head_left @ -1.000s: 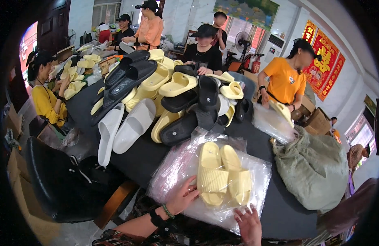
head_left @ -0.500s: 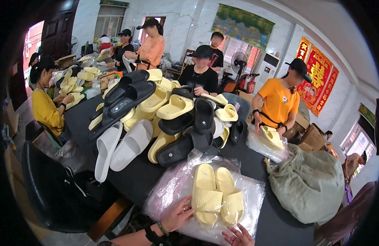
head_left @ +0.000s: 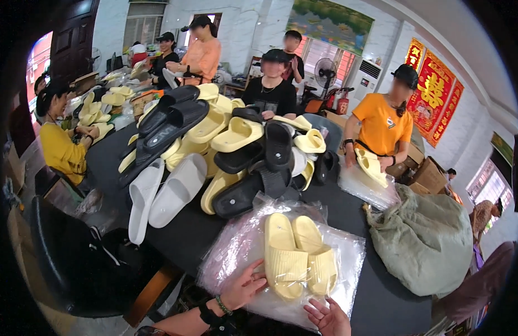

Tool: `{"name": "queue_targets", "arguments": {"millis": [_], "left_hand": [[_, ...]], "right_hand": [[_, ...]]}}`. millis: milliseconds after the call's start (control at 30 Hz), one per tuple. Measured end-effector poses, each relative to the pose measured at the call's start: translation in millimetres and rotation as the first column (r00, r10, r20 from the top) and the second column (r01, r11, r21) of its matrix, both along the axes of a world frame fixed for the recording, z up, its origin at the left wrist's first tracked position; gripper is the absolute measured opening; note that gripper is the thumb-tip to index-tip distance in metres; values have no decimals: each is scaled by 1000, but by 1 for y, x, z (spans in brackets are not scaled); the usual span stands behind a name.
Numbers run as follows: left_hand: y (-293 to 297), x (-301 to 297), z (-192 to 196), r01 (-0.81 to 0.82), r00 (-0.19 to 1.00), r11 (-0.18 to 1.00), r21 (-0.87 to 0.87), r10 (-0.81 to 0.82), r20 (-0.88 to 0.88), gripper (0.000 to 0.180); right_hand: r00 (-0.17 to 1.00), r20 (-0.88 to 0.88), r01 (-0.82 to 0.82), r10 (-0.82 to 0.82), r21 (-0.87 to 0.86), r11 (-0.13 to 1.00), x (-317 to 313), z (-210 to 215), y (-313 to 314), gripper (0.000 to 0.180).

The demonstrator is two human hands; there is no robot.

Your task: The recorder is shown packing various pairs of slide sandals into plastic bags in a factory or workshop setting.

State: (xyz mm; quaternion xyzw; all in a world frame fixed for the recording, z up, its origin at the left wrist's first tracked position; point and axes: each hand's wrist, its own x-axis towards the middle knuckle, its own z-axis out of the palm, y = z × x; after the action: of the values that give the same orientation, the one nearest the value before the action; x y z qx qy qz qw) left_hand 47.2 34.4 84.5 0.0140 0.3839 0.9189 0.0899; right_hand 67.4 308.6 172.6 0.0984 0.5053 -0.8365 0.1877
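Note:
A pair of pale yellow slippers (head_left: 286, 260) with ribbed straps lies side by side, toes toward me, over a stack of clear plastic bags (head_left: 228, 260). Whether the pair is inside the top bag or on it I cannot tell. My left hand (head_left: 245, 287), with a beaded bracelet and black band at its wrist, has its fingers stretched out at the left slipper's edge. Just below the right slipper, my right hand (head_left: 330, 318) is spread, palm partly up and holding nothing.
A heap of black, yellow and white slippers (head_left: 236, 159) covers the table's middle. At right sits a green-grey sack (head_left: 424, 241). Across the table a person in orange (head_left: 382, 129) handles a yellow slipper over plastic bags. A black chair (head_left: 74, 263) stands left; other people work beyond.
The whole view has shifted slightly. My right hand shows a little more, its fingers nearer the right slipper. My left hand stays beside the left one.

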Motion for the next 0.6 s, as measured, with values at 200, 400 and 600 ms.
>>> {"name": "queue_targets", "arguments": {"millis": [200, 400, 600], "left_hand": [[-5, 9, -4, -72, 997, 993, 98, 72, 2, 63], [2, -6, -5, -14, 999, 1000, -25, 13, -42, 64], [-4, 2, -2, -26, 999, 999, 33, 27, -43, 64]], "right_hand": [[973, 101, -208, 210, -30, 978, -11, -13, -4, 63], [973, 218, -98, 71, 118, 988, -32, -37, 16, 47], [979, 162, -145, 126, 112, 983, -34, -18, 1, 49]]}}
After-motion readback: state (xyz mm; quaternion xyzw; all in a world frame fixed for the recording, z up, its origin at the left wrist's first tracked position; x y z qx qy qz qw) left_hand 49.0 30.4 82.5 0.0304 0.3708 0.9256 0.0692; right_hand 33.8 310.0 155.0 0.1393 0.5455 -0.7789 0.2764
